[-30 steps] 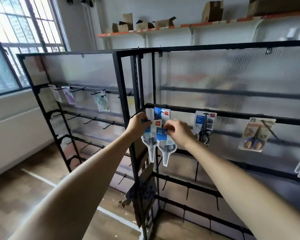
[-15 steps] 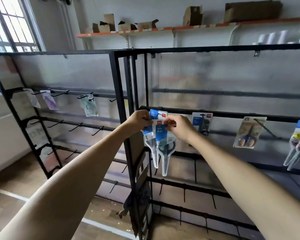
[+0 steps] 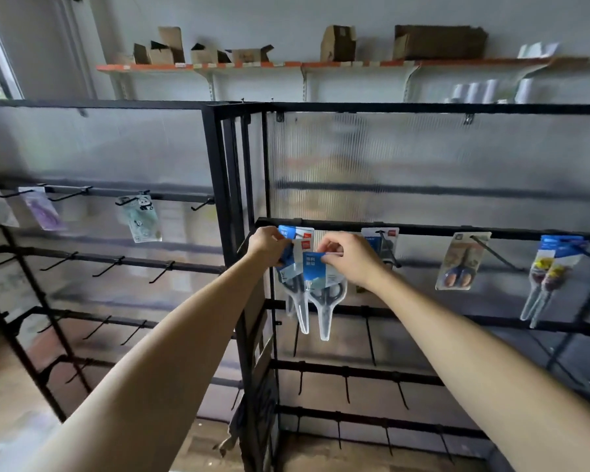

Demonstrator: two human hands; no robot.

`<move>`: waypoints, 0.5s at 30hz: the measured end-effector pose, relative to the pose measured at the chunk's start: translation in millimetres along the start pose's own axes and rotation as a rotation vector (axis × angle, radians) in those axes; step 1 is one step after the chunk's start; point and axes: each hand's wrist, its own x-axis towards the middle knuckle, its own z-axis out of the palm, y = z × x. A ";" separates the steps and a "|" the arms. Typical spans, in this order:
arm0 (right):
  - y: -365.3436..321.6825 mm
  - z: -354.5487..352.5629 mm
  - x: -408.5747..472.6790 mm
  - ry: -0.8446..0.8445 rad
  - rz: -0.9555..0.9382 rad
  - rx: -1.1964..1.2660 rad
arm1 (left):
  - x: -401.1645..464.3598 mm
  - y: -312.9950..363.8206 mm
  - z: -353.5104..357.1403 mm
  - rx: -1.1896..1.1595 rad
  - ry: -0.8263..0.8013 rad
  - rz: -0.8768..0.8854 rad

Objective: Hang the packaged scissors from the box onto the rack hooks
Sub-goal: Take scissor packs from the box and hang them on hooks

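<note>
Both my hands are raised to the top rail of the black rack (image 3: 423,229), at its left end. My left hand (image 3: 268,243) pinches the blue card top of one packaged scissors (image 3: 295,294). My right hand (image 3: 349,257) pinches the top of a second packaged scissors (image 3: 324,294) just in front of it. Both clear packs hang down with their tips pointing to the floor. Another blue card (image 3: 295,232) sits behind them on the rail. The hook under my fingers is hidden. The box is out of view.
Further right on the same rail hang other scissors packs (image 3: 462,260) and a blue-topped pair (image 3: 552,270). Lower rails carry several bare hooks (image 3: 370,342). A second rack (image 3: 140,218) to the left holds a few packs. A wall shelf (image 3: 321,64) with cardboard boxes runs above.
The view has swung to the right and upward, so the left rack slid left. My hands stay at the same rail spot, still holding the two packs.
</note>
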 end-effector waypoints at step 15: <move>-17.8 12.4 3.0 -0.064 0.015 -0.048 | 15.8 3.5 -12.3 0.306 0.022 0.102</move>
